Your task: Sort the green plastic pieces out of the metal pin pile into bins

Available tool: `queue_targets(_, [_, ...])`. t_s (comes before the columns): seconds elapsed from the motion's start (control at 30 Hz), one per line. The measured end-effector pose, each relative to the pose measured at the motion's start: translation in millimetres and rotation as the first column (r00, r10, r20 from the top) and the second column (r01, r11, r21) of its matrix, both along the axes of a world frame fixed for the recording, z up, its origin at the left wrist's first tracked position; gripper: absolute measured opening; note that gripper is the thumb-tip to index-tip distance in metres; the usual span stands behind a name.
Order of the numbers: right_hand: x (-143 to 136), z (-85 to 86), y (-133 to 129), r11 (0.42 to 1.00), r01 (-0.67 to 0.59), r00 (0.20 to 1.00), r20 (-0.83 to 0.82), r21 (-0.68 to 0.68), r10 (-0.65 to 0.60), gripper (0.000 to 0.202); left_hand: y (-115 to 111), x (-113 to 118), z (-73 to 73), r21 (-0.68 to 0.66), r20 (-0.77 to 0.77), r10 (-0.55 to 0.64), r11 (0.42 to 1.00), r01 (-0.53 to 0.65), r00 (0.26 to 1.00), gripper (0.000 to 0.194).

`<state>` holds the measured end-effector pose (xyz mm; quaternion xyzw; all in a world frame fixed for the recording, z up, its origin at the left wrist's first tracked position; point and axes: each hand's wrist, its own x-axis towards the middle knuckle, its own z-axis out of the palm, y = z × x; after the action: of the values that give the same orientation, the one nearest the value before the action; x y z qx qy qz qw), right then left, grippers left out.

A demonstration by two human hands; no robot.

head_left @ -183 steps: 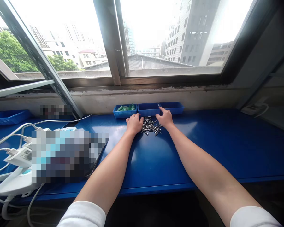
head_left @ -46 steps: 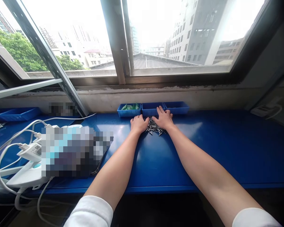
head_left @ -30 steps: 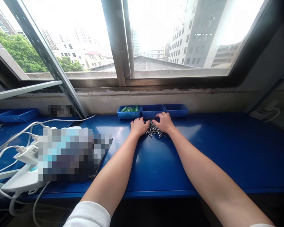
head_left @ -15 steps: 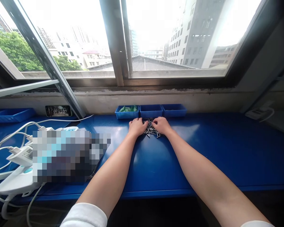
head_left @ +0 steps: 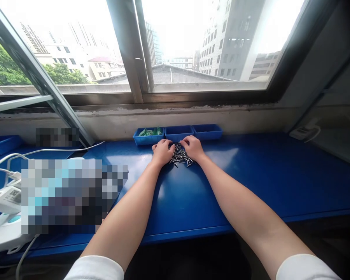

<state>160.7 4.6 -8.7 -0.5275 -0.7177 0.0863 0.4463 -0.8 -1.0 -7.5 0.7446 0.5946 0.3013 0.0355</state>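
Right now, in the head view, your left hand [head_left: 162,152] and right hand [head_left: 193,147] rest on the blue counter [head_left: 251,182], curled in from either side against a small heap of metal pins [head_left: 180,157]. Your fingers are bent over the heap's edges; whether they pinch any pin cannot be told. Just behind the heap, three blue trays [head_left: 177,133] stand in a row against the wall, the left one holding green pieces [head_left: 149,132]. To your right the counter runs bare up to its front edge. On your left, white chargers and cables [head_left: 6,194] crowd the surface. No writing is readable.
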Motion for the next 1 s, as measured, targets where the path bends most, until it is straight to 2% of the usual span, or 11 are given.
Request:
queue_targets(0.1, [-1.1, 3.2, -2.0, 0.999, -0.052, 0.982, -0.18, 0.006, 0.053, 0.025, -7.5, 4.0, 4.7, 0.117, 0.027, -0.111, 0.987, 0.107, 0.993, 0.027])
queue_targets(0.2, [-2.1, 3.3, -1.8, 0.984, -0.168, 0.917, -0.376, -0.059, 0.134, 0.027, -13.5, 8.3, 8.4, 0.168, -0.011, -0.217, 0.962, 0.215, 0.976, 0.024])
queue_targets(0.3, [-2.0, 1.5, 0.4, 0.943, -0.318, 0.818, -0.533, -0.103, 0.217, 0.032, -14.9, 9.8, 10.0, 0.179, -0.028, -0.242, 0.953, 0.243, 0.97, 0.023])
queue_targets(0.37, [-1.4, 1.0, 1.3, 0.928, -0.359, 0.78, -0.578, -0.102, 0.238, 0.033, -14.0, 9.4, 10.6, 0.176, -0.031, -0.231, 0.956, 0.233, 0.972, 0.024])
queue_targets(0.5, [0.0, 3.2, -1.2, 0.926, -0.364, 0.776, -0.582, -0.097, 0.244, 0.03, -13.2, 8.1, 12.2, 0.142, -0.053, -0.209, 0.966, 0.214, 0.977, 0.026])
queue_targets(0.7, [1.3, 5.9, -6.4, 0.927, -0.353, 0.842, -0.475, -0.129, 0.255, 0.021, -15.9, 7.8, 16.9, 0.07, -0.084, -0.13, 0.988, 0.136, 0.988, 0.028])
queue_targets(0.87, [3.2, 7.2, -6.5, 0.915, -0.383, 0.856, -0.421, -0.128, 0.299, 0.021, -15.1, 6.7, 16.1, 0.064, -0.089, -0.107, 0.991, 0.113, 0.99, 0.029])
queue_targets(0.93, [5.0, 8.9, -6.1, 0.94, -0.317, 0.889, -0.384, -0.126, 0.249, 0.022, -13.3, 6.4, 13.6, 0.086, -0.075, -0.098, 0.991, 0.105, 0.992, 0.03])
queue_targets(1.0, [7.4, 10.0, -4.9, 0.976, -0.19, 0.942, -0.3, -0.103, 0.152, 0.024, -10.6, 6.0, 10.4, 0.084, -0.056, -0.051, 0.995, 0.055, 0.997, 0.034])
